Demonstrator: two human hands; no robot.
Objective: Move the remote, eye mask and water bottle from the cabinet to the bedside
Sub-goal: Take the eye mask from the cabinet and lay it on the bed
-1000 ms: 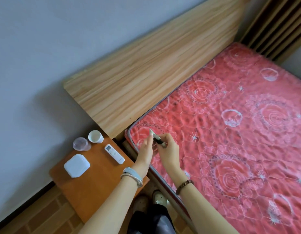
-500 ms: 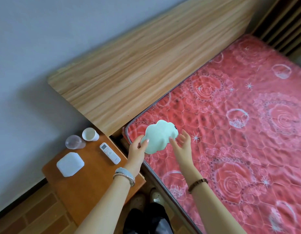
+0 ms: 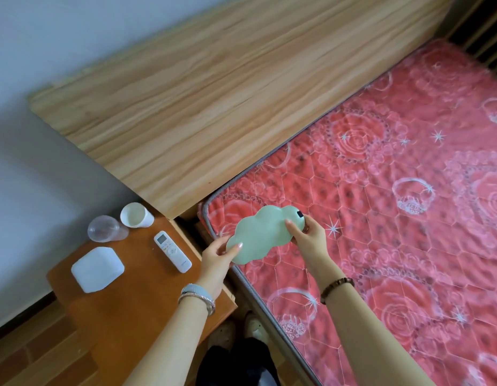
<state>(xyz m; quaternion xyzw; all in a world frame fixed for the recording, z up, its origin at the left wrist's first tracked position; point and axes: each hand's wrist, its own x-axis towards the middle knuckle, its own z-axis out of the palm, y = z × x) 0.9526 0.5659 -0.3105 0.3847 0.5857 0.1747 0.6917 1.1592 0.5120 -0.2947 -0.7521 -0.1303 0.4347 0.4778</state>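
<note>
Eye mask (image 3: 262, 235) is hovering over the bed (image 3: 394, 232) corner, left hand (image 3: 216, 256) and right hand (image 3: 308, 238) each pinching an end. The placing step seems underway, next calling for lowering it and releasing both hands.

Green eye mask (image 3: 259, 235) in both hands (image 3: 217, 257) (image 3: 309, 237)

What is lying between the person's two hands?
The pale green eye mask spans the stretch: the left hand holds one end, the right hand the other. The head view shows it.
</note>
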